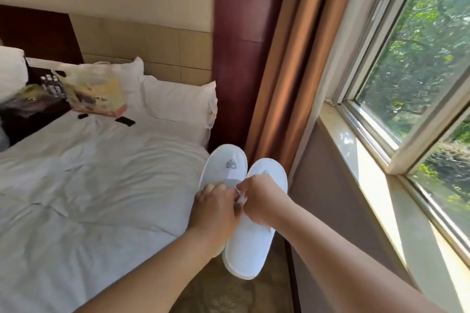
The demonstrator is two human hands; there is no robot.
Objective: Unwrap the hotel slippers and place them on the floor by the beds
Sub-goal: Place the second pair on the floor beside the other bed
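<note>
Two slippers (250,249) held over narrow floor strip (264,295) between bed edge (183,211) and window wall (330,185); pair gripped by left hand (216,211), wrapping scrap (241,197) pinched by right hand (262,198).

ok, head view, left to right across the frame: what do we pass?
plastic bag → black phone → pillow → slippers, gripped by left hand and right hand → curtain → window
</note>
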